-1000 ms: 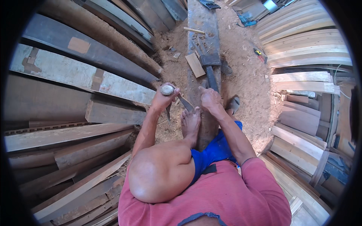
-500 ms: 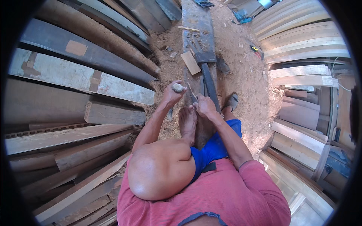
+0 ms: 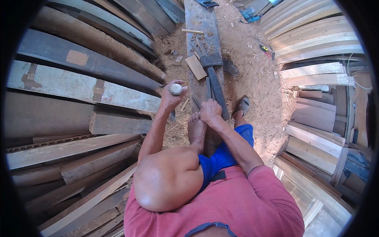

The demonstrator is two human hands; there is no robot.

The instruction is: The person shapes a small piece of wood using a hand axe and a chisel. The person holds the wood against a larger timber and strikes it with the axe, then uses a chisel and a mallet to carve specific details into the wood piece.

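My left hand [image 3: 173, 91] is raised left of the long narrow bench [image 3: 196, 85], wrapped round a tool with a pale, round handle end [image 3: 176, 89]. Below that fist a short grey part [image 3: 172, 115] shows, apparently the tool's lower end. Down on the bench, beside my bare foot [image 3: 196, 128], my right hand [image 3: 211, 110] is closed with knuckles up. What its fingers hold is hidden; a thin dark strip [image 3: 196, 101] pokes out next to them. Just right of it lies a dark mallet-like tool [image 3: 216, 87] with a block head and long handle. A flat wooden block [image 3: 196, 67] rests beside that head.
Stacked boards [image 3: 83, 83] crowd the left side, and planks [image 3: 316, 75] line the right. Wood shavings and sawdust [image 3: 256, 94] cover the ground. A blue power tool [image 3: 249, 15] lies far right, nearer a yellow-black tape measure [image 3: 264, 48]. A wood strip [image 3: 192, 31] crosses the bench.
My left hand with its tool has moved slightly left. My right hand has lowered slightly left; the thin wood strip that stood up from its fingers no longer shows there.
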